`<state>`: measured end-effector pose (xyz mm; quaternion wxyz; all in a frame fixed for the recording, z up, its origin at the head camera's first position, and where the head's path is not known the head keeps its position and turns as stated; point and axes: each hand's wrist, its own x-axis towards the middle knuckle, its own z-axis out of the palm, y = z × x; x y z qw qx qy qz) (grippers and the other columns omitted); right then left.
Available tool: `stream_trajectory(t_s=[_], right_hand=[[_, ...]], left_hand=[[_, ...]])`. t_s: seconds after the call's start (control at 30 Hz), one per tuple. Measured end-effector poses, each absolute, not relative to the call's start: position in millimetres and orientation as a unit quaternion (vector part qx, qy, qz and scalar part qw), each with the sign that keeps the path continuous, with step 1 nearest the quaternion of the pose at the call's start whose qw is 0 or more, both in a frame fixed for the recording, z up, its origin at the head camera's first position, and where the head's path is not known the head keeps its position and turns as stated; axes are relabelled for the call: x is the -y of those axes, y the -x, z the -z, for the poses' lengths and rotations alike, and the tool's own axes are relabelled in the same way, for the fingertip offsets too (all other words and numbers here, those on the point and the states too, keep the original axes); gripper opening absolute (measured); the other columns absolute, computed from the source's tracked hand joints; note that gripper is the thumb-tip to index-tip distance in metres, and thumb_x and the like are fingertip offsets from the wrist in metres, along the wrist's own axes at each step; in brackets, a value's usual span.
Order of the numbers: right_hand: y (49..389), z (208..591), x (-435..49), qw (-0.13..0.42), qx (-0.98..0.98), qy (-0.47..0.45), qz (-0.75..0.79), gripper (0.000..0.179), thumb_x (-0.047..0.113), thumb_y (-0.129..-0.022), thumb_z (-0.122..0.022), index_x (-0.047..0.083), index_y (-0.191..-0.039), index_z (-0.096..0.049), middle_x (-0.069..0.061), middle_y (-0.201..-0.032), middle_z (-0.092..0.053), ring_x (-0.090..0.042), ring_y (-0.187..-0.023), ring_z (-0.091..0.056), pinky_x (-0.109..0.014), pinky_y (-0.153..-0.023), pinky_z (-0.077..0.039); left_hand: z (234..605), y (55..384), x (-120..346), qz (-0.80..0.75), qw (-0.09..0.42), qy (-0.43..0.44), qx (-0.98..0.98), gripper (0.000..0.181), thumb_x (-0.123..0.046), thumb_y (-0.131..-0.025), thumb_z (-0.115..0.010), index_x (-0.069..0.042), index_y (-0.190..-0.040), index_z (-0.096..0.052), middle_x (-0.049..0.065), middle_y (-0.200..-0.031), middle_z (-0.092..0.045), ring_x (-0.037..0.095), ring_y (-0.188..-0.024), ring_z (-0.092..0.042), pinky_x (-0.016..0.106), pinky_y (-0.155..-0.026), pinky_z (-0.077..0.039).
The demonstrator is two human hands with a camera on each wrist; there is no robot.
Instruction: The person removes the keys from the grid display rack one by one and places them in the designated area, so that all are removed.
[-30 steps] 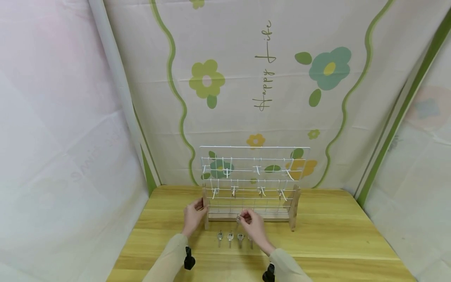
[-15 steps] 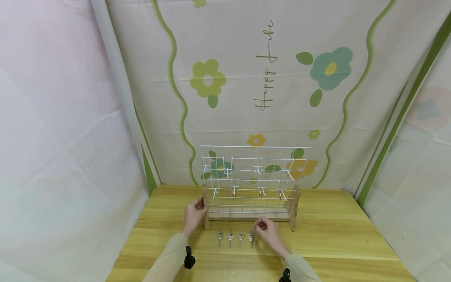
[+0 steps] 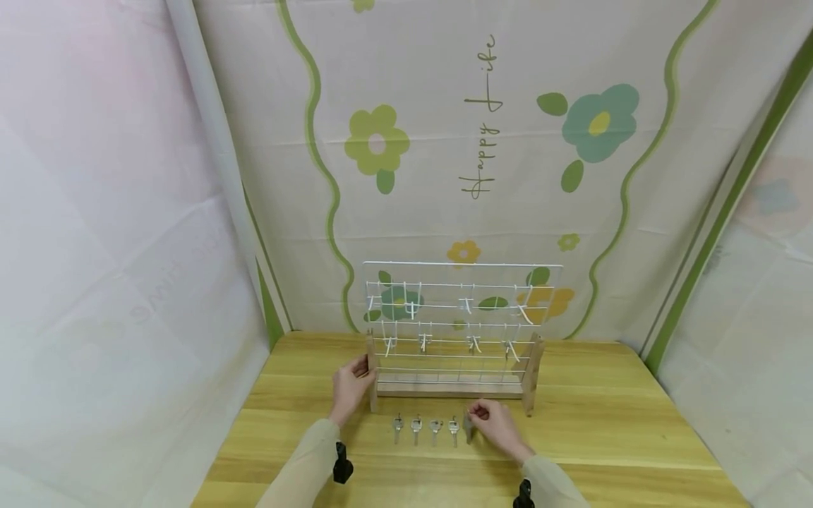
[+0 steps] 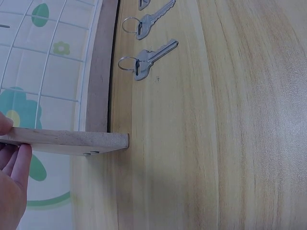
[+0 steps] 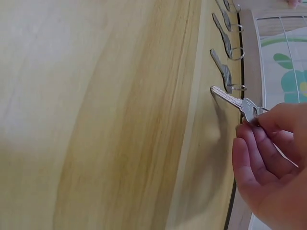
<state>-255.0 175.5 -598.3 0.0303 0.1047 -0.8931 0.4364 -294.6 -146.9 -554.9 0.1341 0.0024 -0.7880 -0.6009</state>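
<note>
My right hand [image 3: 498,423] pinches a silver key [image 5: 232,99] by its head, between thumb and fingertips, at the right end of a row of keys. The key is tilted, its tip low near the table in the right wrist view; whether it touches the wood I cannot tell. Several other silver keys with rings, among them this left-end key [image 4: 144,64], lie flat in the row. My left hand [image 3: 351,388] grips the left wooden upright [image 4: 72,139] of a white wire rack [image 3: 462,264], thumb on one side and fingers on the other.
White hooks [image 3: 473,343] stick out from the rack's grid in two rows; small things seem to hang on some lower ones. The rack's wooden base bar [image 3: 447,389] runs just behind the keys. A flower-printed cloth [image 3: 508,197] hangs behind the wooden table [image 3: 597,423].
My right hand has moved right and toward me with the key, from in front of the rack's base to the row's right end. The left hand keeps its grip on the upright.
</note>
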Motion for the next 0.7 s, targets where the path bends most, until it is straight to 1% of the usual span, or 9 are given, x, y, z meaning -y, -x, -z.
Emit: stream_trajectory(t_s=[0.23,0.4,0.53,0.7], right_hand=[[258,601,-180,0.029,0.902,-0.131,-0.41,0.005,0.001,-0.085,-0.07,0.004,-0.089,-0.072,-0.003,-0.082,-0.071,-0.002,-0.071,-0.059,-0.015,-0.062,-0.052],[259,604,-180,0.024,0.903,-0.138,-0.407,0.006,0.0,-0.086,-0.07,0.004,-0.089,-0.072,-0.003,-0.083,-0.072,-0.004,-0.072,-0.061,-0.014,-0.062,-0.053],[259,607,-179,0.035,0.905,-0.138,-0.4,0.006,0.001,-0.085,-0.071,0.005,-0.088,-0.073,-0.003,-0.082,-0.073,-0.003,-0.071,-0.061,-0.014,-0.062,-0.053],[259,610,-179,0.048,0.914,-0.142,-0.378,0.006,0.0,-0.084,-0.072,0.006,-0.087,-0.073,-0.001,-0.08,-0.072,0.001,-0.069,-0.057,-0.014,-0.059,-0.051]], left_hand=[[555,295,147,0.605,0.132,-0.008,0.785,0.04,0.003,-0.086,-0.072,0.008,-0.125,-0.064,0.028,-0.12,-0.068,0.038,-0.109,-0.069,0.032,-0.085,-0.063],[556,296,147,0.606,0.133,-0.003,0.784,0.04,0.003,-0.087,-0.071,0.01,-0.125,-0.063,0.03,-0.12,-0.067,0.04,-0.109,-0.069,0.033,-0.086,-0.063],[557,295,147,0.605,0.134,-0.001,0.785,0.04,0.004,-0.087,-0.07,0.01,-0.125,-0.062,0.03,-0.12,-0.067,0.04,-0.109,-0.068,0.034,-0.086,-0.063],[556,295,147,0.605,0.135,-0.001,0.785,0.04,0.003,-0.087,-0.071,0.01,-0.125,-0.062,0.03,-0.12,-0.067,0.039,-0.109,-0.069,0.033,-0.086,-0.063]])
